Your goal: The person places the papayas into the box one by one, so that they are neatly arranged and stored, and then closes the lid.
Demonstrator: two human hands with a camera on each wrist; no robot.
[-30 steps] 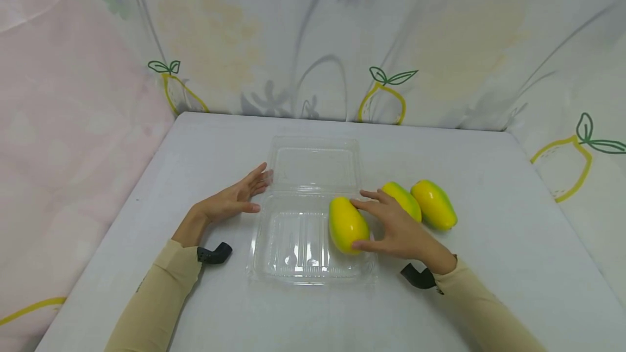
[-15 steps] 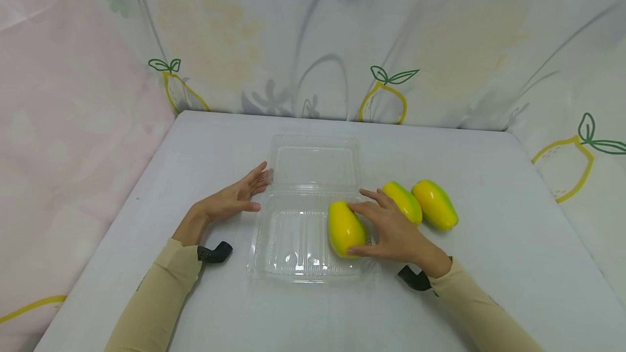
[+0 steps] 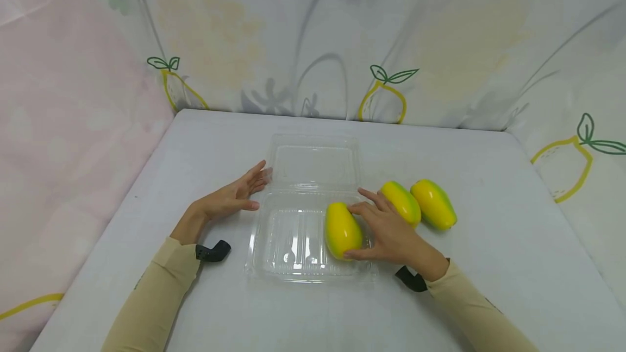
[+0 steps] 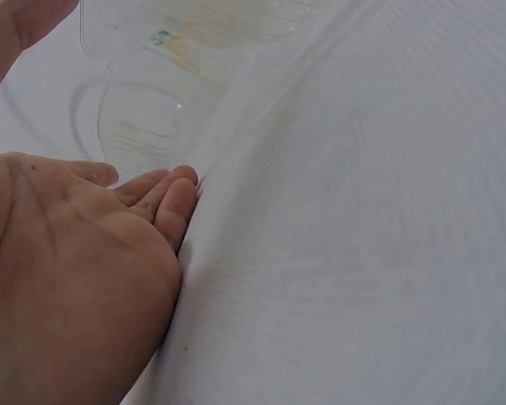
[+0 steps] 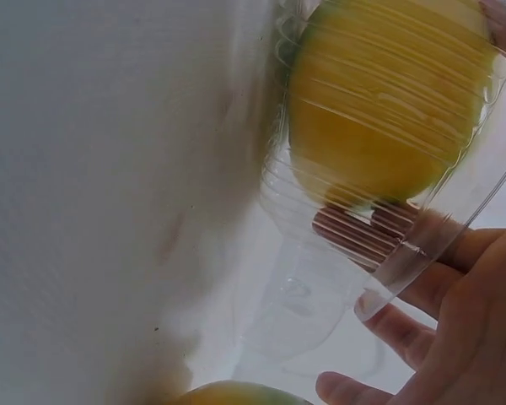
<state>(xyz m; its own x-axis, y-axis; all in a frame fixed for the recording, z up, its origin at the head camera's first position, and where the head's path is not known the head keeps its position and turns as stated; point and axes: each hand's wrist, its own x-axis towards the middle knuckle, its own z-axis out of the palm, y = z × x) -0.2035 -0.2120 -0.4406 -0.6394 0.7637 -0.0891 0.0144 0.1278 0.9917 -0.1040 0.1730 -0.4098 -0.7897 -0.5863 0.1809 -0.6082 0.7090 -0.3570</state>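
A clear plastic clamshell container lies spread open on the table, its lid folded back to the far side. Within the right part of its base is a glossy yellow mango. My right hand reaches over the right rim and holds this mango between thumb and fingertips. Through the ribbed wall in the right wrist view, fingertips show at one end of the mango. My left hand rests beside the container's left edge, thumb and fingers spread apart; the left wrist view shows its bare palm.
Just right of the right hand lie two more yellow-green mangoes, the nearer one partly behind that hand and the other against it. A white cloth covers the table. Behind hangs a lemon-print curtain.
My right hand has brought the mango slightly left and toward me, lower into the container's base. The left hand stays at the left edge.
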